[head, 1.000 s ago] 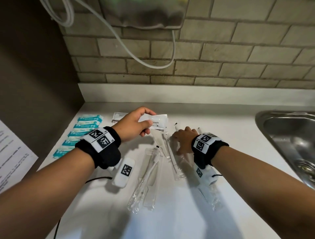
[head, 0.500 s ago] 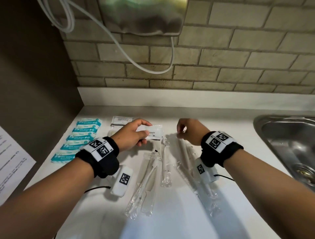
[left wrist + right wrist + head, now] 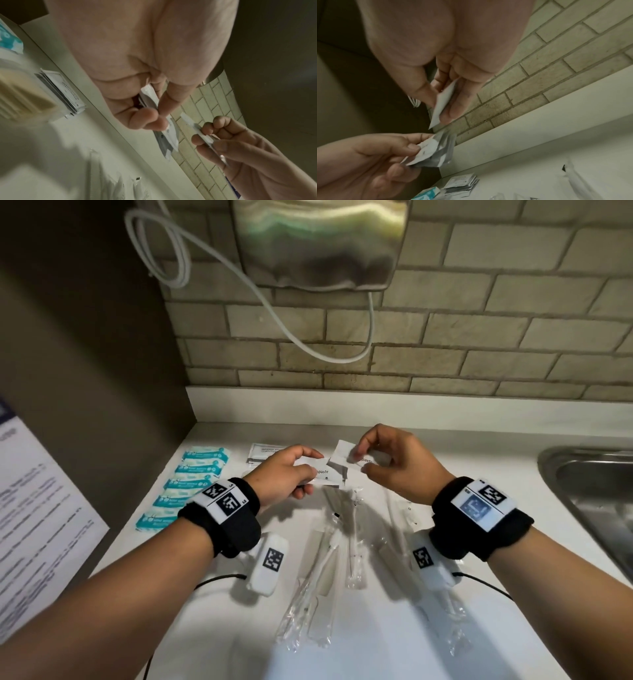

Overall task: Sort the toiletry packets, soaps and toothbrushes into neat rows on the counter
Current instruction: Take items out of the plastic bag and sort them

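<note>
My left hand [image 3: 308, 470] grips a small stack of white toothpaste packets [image 3: 325, 474] above the counter; the wrist view shows the stack [image 3: 167, 140] fanned under my thumb. My right hand [image 3: 363, 460] pinches a single toothpaste packet [image 3: 344, 451] just right of the stack, apart from it, as the right wrist view shows of that packet [image 3: 441, 105]. Teal soaps [image 3: 191, 484] lie in a row at the left. Toothbrushes in clear wrappers [image 3: 322, 570] lie loosely below my hands, some hidden under my right wrist.
A stack of white sachets [image 3: 265, 451] lies at the back beside the soaps. A steel sink [image 3: 596, 501] is at the right. A printed sheet [image 3: 41, 525] hangs on the left wall. A metal unit [image 3: 318, 244] with a white cable hangs on the brick wall.
My right hand left the toothbrushes, rose to the packets in my left hand and now pinches one packet drawn away from the stack. The left hand stayed almost still.
</note>
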